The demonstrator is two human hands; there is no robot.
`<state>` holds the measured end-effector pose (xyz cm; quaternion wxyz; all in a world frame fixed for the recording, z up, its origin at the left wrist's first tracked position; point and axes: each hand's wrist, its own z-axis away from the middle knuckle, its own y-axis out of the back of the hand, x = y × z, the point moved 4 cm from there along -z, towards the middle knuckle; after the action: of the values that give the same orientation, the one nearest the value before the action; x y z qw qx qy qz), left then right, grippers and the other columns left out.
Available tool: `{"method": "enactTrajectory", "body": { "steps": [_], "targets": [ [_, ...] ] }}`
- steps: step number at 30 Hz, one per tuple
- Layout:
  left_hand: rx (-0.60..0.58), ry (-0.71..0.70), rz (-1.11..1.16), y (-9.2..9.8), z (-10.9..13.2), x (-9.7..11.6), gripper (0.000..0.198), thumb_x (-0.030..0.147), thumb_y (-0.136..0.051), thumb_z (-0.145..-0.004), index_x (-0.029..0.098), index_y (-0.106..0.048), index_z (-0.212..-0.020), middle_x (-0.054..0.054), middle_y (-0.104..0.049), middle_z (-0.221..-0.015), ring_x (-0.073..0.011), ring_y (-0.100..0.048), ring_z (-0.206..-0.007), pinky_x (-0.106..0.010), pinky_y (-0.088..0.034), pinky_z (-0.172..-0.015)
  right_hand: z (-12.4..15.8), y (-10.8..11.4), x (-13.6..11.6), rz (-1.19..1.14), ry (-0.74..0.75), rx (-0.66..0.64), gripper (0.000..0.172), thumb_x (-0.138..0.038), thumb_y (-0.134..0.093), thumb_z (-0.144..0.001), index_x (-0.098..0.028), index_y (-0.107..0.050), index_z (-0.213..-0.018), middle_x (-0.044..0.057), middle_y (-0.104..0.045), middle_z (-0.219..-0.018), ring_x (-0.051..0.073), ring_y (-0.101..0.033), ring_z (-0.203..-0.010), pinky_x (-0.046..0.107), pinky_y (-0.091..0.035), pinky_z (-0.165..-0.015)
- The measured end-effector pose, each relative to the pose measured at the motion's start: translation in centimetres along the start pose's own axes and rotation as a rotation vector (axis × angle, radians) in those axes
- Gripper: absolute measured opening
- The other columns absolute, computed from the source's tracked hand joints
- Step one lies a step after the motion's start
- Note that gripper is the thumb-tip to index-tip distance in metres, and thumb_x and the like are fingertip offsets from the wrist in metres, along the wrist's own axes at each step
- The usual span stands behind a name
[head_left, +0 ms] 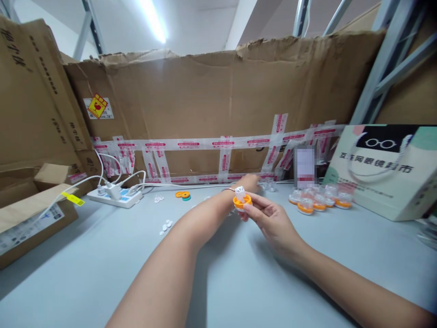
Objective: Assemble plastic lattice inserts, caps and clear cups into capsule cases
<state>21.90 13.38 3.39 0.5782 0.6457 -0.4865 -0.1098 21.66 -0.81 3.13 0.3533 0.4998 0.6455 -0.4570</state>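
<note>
My right hand (269, 218) pinches a small orange ring with a white clear piece on top (241, 198), held just above the grey table (102, 264). My left hand (251, 182) reaches past it toward the far edge of the table, near some clear plastic pieces (268, 184); its fingers are mostly hidden behind the held part. A row of finished orange-based clear pieces (317, 200) stands to the right of both hands.
A white power strip (114, 196) with cables lies at the left. Orange and green rings (183, 195) and small white discs (166, 225) lie nearby. Cardboard boxes (30, 214) stand left; a taped cardboard wall (211, 114) behind; a paper bag (385, 168) right.
</note>
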Motion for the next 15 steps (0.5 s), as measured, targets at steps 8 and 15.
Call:
{"method": "enactTrajectory", "body": {
  "steps": [8, 15],
  "targets": [
    [0.077, 0.068, -0.133, -0.7, 1.0, -1.9, 0.027, 0.028, -0.051, -0.088, 0.014, -0.054, -0.111, -0.008, -0.055, -0.113, -0.0212, -0.057, -0.097, -0.040, -0.049, -0.081, 0.7, -2.1, 0.7, 0.049, -0.052, -0.082, 0.038, -0.037, -0.073, -0.064, -0.018, -0.069, -0.097, 0.002, -0.069, -0.073, 0.012, -0.055, -0.062, 0.029, -0.048, -0.064],
    [0.166, 0.106, -0.088, 0.4, 1.7, -1.4, 0.028, 0.028, -0.052, -0.088, 0.014, -0.053, -0.112, -0.009, -0.056, -0.111, -0.0203, -0.058, -0.094, -0.040, -0.050, -0.079, 1.3, -2.1, 0.6, 0.053, -0.059, -0.107, 0.035, -0.038, -0.073, -0.064, -0.020, -0.070, -0.094, 0.001, -0.068, -0.074, 0.012, -0.056, -0.062, 0.027, -0.047, -0.062]
  ]
}}
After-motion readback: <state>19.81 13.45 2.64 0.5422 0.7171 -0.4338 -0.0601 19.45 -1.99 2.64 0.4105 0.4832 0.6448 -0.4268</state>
